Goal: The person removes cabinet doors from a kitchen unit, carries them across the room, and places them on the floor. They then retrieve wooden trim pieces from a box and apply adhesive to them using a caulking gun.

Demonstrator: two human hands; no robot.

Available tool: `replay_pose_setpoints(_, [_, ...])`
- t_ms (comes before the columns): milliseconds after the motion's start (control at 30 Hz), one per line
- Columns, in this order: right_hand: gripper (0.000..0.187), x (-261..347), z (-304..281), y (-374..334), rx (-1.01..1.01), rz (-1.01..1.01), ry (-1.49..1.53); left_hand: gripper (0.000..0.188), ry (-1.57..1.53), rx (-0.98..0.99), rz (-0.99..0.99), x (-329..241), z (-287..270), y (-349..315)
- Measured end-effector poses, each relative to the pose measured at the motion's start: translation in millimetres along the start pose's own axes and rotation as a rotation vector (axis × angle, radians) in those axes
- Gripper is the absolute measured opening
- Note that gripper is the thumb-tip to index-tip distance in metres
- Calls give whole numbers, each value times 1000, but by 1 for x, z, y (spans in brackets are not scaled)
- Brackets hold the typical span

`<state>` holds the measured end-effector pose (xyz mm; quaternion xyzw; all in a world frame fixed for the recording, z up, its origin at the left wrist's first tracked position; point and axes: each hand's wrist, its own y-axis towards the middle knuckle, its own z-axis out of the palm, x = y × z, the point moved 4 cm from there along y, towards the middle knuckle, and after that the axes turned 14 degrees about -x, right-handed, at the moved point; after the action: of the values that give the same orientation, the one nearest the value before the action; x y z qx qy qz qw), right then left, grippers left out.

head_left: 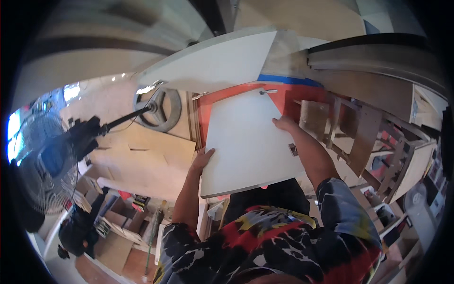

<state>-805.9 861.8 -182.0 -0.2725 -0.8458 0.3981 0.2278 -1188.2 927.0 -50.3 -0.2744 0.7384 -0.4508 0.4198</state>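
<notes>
A white cabinet door lies slanted in front of my body, its near edge close to my waist. My left hand grips its left edge, with the thumb on the white face and the fingers hidden beneath. Farther up, my right hand is closed on the right edge, thumb on top. One metal hinge sits at the door's far end, and another hinge is on the right edge beside my right forearm. Beyond it stands a second white panel, with a small metal hinge at its lower edge.
A red surface shows behind the door. To the left are a spoked wheel, plywood sheets and a standing fan. Wooden frames crowd the right. What looks like a dark-clothed person is at lower left.
</notes>
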Motion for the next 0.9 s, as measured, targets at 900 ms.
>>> replay_pose_setpoints(900, [56, -6, -205, -8, 47, -133, 756, 45, -619, 298, -306, -70, -49, 59])
